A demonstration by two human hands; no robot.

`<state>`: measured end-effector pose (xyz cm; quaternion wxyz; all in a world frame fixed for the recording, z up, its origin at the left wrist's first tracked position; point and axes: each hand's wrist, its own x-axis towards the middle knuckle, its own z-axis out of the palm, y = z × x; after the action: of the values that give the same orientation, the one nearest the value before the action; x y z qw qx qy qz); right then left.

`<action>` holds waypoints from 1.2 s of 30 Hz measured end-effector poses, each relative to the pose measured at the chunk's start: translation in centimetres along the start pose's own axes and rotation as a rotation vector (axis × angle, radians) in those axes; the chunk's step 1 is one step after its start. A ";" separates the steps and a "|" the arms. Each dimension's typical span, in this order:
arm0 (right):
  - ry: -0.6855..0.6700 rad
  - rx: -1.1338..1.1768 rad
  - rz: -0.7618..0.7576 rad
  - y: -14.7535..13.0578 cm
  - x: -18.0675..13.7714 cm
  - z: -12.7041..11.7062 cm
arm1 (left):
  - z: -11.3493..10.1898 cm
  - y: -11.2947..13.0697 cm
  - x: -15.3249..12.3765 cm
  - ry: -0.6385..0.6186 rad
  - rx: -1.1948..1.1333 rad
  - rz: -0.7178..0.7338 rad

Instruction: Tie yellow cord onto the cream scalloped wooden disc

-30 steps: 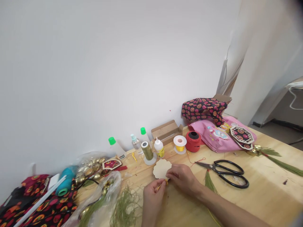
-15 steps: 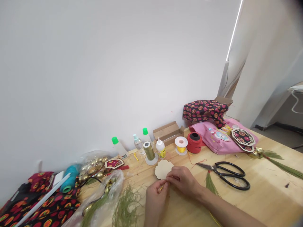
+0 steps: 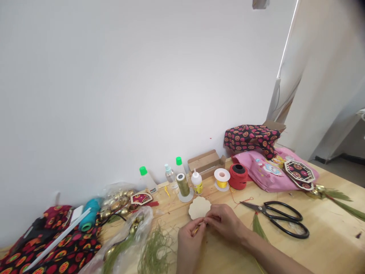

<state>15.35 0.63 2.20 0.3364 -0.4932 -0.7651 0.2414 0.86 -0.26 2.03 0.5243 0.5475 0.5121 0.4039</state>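
My right hand [image 3: 224,221] pinches the lower edge of a pale scalloped wooden piece [image 3: 199,207] just above the wooden table [image 3: 327,228]. Against it, my left hand [image 3: 190,240] is closed in a pinch on a thin yellow cord [image 3: 195,229] at the piece's base. Both hands meet at that spot. Green tassel strands [image 3: 155,249] lie left of my left hand.
Black scissors [image 3: 281,220] lie to the right. Behind the hands stand a gold thread spool [image 3: 183,185], glue bottle [image 3: 196,181], yellow cord reel [image 3: 221,179] and red spool [image 3: 238,176]. A bag of gold bells [image 3: 118,199], patterned cloth [image 3: 54,247], pink cloth [image 3: 265,169] and an octagonal ornament [image 3: 299,173] sit around.
The view has tilted up and left a little, so everything sits lower and further right. My hands have stayed together on the scalloped piece, my left fingers closing nearer its base.
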 end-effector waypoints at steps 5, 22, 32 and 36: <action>0.008 0.005 0.000 -0.3 -0.2 0.1 | 0.2 0.3 -0.1 -0.060 0.030 0.038; 0.049 0.245 0.200 0.2 0.0 0.4 | 0.4 -0.3 -0.3 0.028 0.148 0.046; -0.023 0.304 0.213 -0.4 -0.2 0.4 | 0.2 -0.4 -0.3 0.039 0.227 0.006; -0.005 0.190 0.154 -0.6 -0.3 0.4 | 0.1 -0.5 -0.4 0.043 0.285 0.055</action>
<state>14.80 0.09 2.22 0.3603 -0.5159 -0.6994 0.3390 0.86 -0.66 1.59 0.4190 0.6213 0.5602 0.3531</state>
